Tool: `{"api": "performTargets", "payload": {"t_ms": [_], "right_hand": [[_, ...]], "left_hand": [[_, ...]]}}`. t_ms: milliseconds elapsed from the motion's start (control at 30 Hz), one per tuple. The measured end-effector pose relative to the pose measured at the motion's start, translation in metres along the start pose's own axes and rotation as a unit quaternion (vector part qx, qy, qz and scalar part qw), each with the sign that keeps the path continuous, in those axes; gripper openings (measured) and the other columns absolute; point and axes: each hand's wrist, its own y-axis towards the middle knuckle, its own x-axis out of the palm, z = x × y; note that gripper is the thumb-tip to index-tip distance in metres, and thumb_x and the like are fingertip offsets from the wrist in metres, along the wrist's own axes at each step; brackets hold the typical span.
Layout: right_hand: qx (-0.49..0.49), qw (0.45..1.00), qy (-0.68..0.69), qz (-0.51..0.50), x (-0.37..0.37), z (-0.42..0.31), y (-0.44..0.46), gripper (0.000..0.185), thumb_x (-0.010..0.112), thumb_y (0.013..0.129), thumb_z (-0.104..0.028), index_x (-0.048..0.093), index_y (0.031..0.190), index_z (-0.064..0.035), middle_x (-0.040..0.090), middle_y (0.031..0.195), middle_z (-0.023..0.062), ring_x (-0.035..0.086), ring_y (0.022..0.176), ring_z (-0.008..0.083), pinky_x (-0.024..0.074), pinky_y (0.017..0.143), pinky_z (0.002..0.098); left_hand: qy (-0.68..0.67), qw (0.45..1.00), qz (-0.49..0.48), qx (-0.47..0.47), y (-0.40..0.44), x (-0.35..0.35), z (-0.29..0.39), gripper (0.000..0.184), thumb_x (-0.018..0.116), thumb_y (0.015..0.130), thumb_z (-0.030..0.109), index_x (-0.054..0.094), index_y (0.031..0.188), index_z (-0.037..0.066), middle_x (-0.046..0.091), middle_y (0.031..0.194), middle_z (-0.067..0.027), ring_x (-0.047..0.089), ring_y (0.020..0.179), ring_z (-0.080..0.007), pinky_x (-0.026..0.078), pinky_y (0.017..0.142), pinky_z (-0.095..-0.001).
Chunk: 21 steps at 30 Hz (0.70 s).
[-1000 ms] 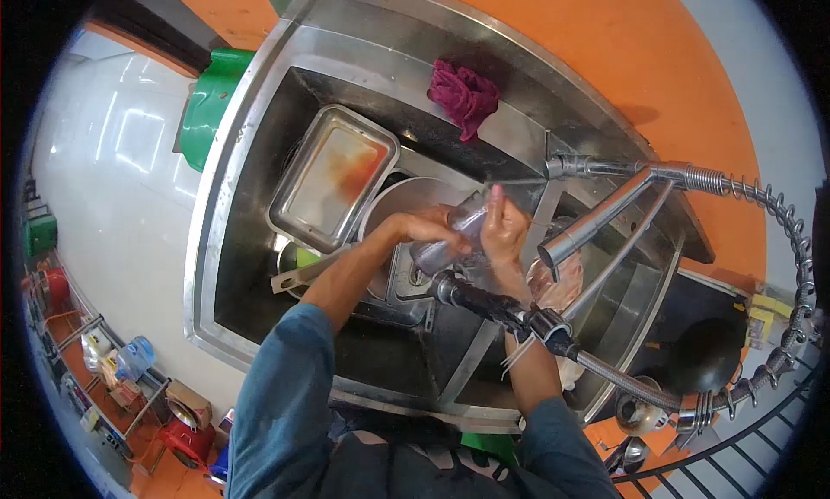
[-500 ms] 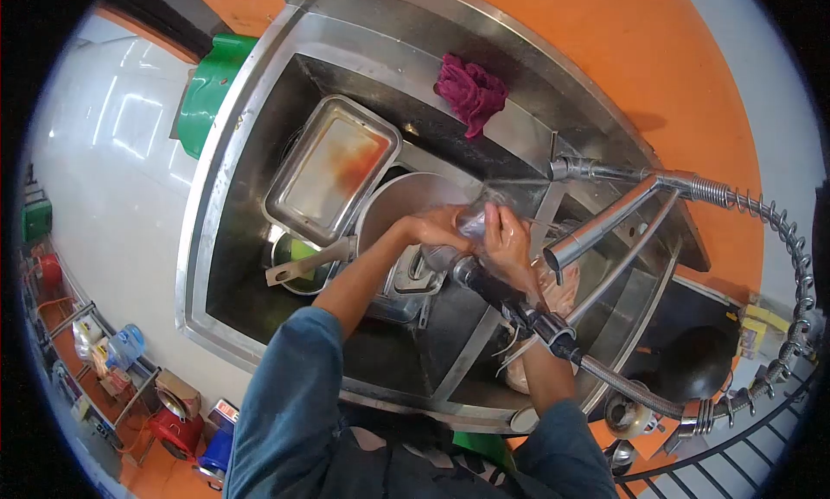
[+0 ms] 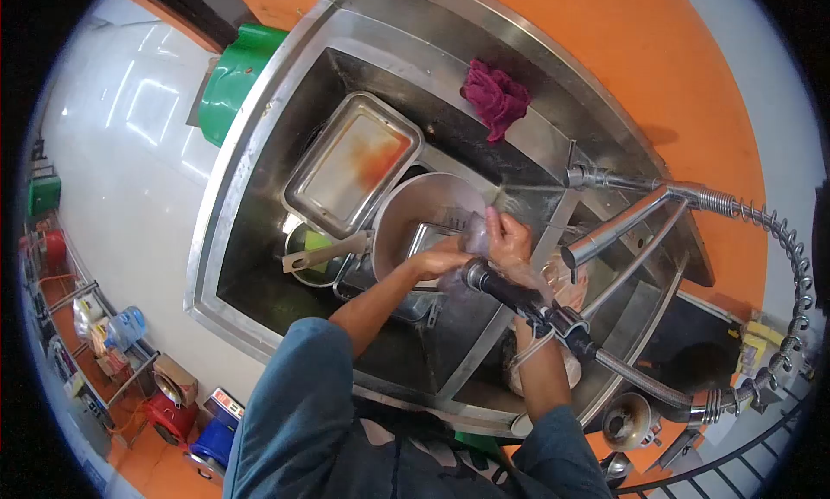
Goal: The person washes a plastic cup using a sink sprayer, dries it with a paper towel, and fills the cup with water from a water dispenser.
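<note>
Inside the sink (image 3: 226, 166), toward its left edge, a shallow metal tray (image 3: 350, 162) with a reddish stain lay askew. A small round bowl (image 3: 313, 279) with something bright green (image 3: 316, 240) in it sat nearer the person, under the handle of a pale pot (image 3: 402, 207). The pot stood just right of the tray.

The left hand (image 3: 439, 259) reached in over the pot's near right side, its fingers bent against the lower left of a clear item (image 3: 474, 237). The right hand (image 3: 510, 244) closed its fingers on the item's right side, thumb up. The item lay between the two hands, both touching it, neither plainly nearer; its long axis seemed to slant from near left to far right, though blur hid its exact shape. The black spray head (image 3: 491, 283) hung close on its near side.

Beyond them, a maroon cloth (image 3: 495, 98) lay on the ledge at the sink's far edge. Right of the divider, something pale pink (image 3: 572, 270) rested in the other basin.

Compared with the earlier frame, the left hand had dropped nearer the sink's near edge, leaving more of the pot's inside showing; the tray and bowl had kept their places.
</note>
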Motion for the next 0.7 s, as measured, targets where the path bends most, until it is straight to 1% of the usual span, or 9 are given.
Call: {"api": "performTargets", "payload": {"t_ms": [67, 133, 167, 300, 367, 433, 500, 633, 700], "right_hand": [[0.055, 0.998, 0.027, 0.015, -0.002, 0.001, 0.004, 0.039, 0.052, 0.094, -0.033, 0.061, 0.075, -0.0006, 0.053, 0.065, 0.0259, 0.051, 0.057, 0.0403, 0.0424, 0.055, 0.0418], [0.194, 0.98, 0.03, -0.044, 0.0, 0.001, 0.006, 0.033, 0.053, 0.094, -0.03, 0.065, 0.086, 0.0007, 0.06, 0.072, 0.024, 0.055, 0.058, 0.0314, 0.0451, 0.057, 0.0356], [0.157, 0.982, 0.083, -0.059, 0.002, 0.007, 0.004, 0.032, 0.054, 0.094, -0.028, 0.065, 0.089, 0.0019, 0.062, 0.075, 0.0217, 0.056, 0.061, 0.0274, 0.0461, 0.06, 0.0341], [0.071, 0.958, 0.269, -0.073, 0.003, 0.017, -0.006, 0.027, 0.058, 0.091, -0.02, 0.063, 0.101, 0.0051, 0.067, 0.087, 0.0112, 0.058, 0.074, 0.015, 0.0484, 0.07, 0.0292], [0.052, 0.95, 0.303, -0.047, 0.001, 0.017, -0.005, 0.024, 0.061, 0.09, -0.016, 0.064, 0.103, 0.0046, 0.066, 0.087, 0.0079, 0.058, 0.076, 0.0129, 0.0481, 0.072, 0.0276], [0.028, 0.957, 0.289, -0.006, -0.001, 0.025, -0.001, 0.02, 0.063, 0.088, -0.013, 0.065, 0.101, 0.0029, 0.065, 0.083, 0.0068, 0.058, 0.074, 0.0129, 0.0473, 0.072, 0.0261], [-0.004, 0.958, 0.275, 0.079, 0.013, 0.032, 0.001, 0.019, 0.064, 0.087, -0.014, 0.066, 0.098, 0.0019, 0.064, 0.081, 0.0054, 0.057, 0.072, 0.0116, 0.0465, 0.07, 0.0251], [0.106, 0.952, 0.242, 0.157, 0.028, 0.038, -0.002, 0.018, 0.07, 0.084, -0.014, 0.067, 0.092, 0.0014, 0.064, 0.08, 0.0066, 0.057, 0.073, 0.0108, 0.0456, 0.069, 0.0251], [0.067, 0.961, 0.224, 0.15, 0.038, 0.068, -0.001, 0.019, 0.071, 0.082, -0.01, 0.065, 0.096, 0.001, 0.063, 0.084, 0.0045, 0.056, 0.076, 0.0097, 0.0453, 0.072, 0.0244]], "left_hand": [[0.309, 0.933, 0.175, 0.054, 0.002, 0.016, 0.006, 0.068, 0.07, 0.072, 0.014, 0.038, 0.129, -0.004, 0.056, 0.116, -0.0233, 0.058, 0.106, -0.0339, 0.043, 0.094, -0.0456], [0.489, 0.847, 0.205, 0.043, 0.006, 0.018, 0.003, 0.074, 0.073, 0.07, 0.016, 0.035, 0.131, -0.003, 0.055, 0.116, -0.0262, 0.056, 0.107, -0.0389, 0.043, 0.092, -0.0461], [0.572, 0.79, 0.216, 0.039, 0.009, 0.017, 0.003, 0.077, 0.074, 0.068, 0.017, 0.033, 0.131, -0.003, 0.054, 0.116, -0.0277, 0.055, 0.108, -0.0414, 0.044, 0.091, -0.0463], [0.392, 0.905, 0.164, -0.024, 0.01, 0.0, 0.009, 0.066, 0.073, 0.072, 0.021, 0.04, 0.126, 0.001, 0.061, 0.107, -0.0207, 0.061, 0.098, -0.0337, 0.049, 0.08, -0.0429], [0.091, 0.994, 0.055, -0.035, 0.003, -0.011, 0.01, 0.065, 0.072, 0.075, 0.028, 0.042, 0.126, 0.002, 0.061, 0.109, -0.0183, 0.061, 0.098, -0.0304, 0.05, 0.08, -0.0412], [-0.181, 0.982, -0.004, -0.057, 0.0, -0.01, 0.009, 0.063, 0.069, 0.078, 0.034, 0.045, 0.127, 0.002, 0.061, 0.111, -0.0158, 0.06, 0.099, -0.0269, 0.049, 0.082, -0.0399], [-0.402, 0.911, -0.008, -0.095, -0.002, 0.003, 0.002, 0.059, 0.065, 0.083, 0.039, 0.048, 0.127, 0.002, 0.06, 0.113, -0.0132, 0.06, 0.102, -0.0232, 0.048, 0.087, -0.039], [-0.212, 0.969, 0.092, -0.084, 0.018, 0.015, -0.042, 0.065, 0.059, 0.085, 0.05, 0.051, 0.124, -0.001, 0.057, 0.12, -0.0154, 0.055, 0.11, -0.0214, 0.044, 0.095, -0.0339], [-0.004, 0.992, 0.127, 0.008, 0.016, 0.016, -0.045, 0.078, 0.071, 0.076, 0.04, 0.04, 0.131, -0.005, 0.051, 0.126, -0.0189, 0.049, 0.119, -0.0257, 0.038, 0.101, -0.0342]]}}
